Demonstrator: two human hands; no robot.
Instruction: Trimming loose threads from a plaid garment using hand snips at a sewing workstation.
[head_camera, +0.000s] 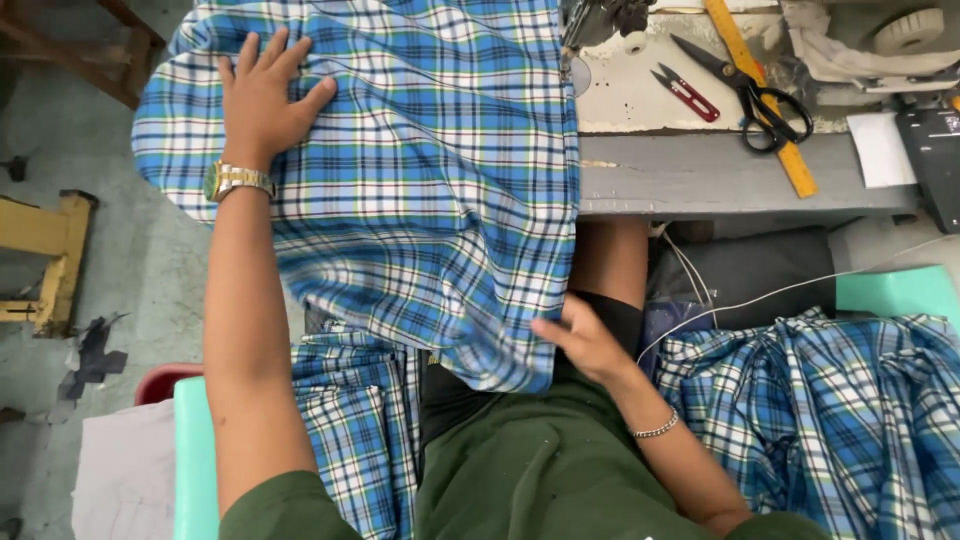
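A large piece of blue, white and green plaid cloth (420, 170) lies over the left part of a grey sewing table (700, 175) and hangs down off its front edge onto my lap. My left hand (262, 95), with a gold wristwatch on the wrist, presses flat on the cloth's far left part, fingers spread. Lower down, my right hand (585, 340), with a thin chain bracelet, pinches the hanging edge of the same cloth near my knee.
Black-handled scissors (755, 95), red thread snips (686, 94) and a yellow ruler (765, 100) lie on the table's right part. More plaid cloth is heaped at lower right (830, 400) and at lower left (360, 430). A yellow wooden frame (45, 255) stands on the floor at left.
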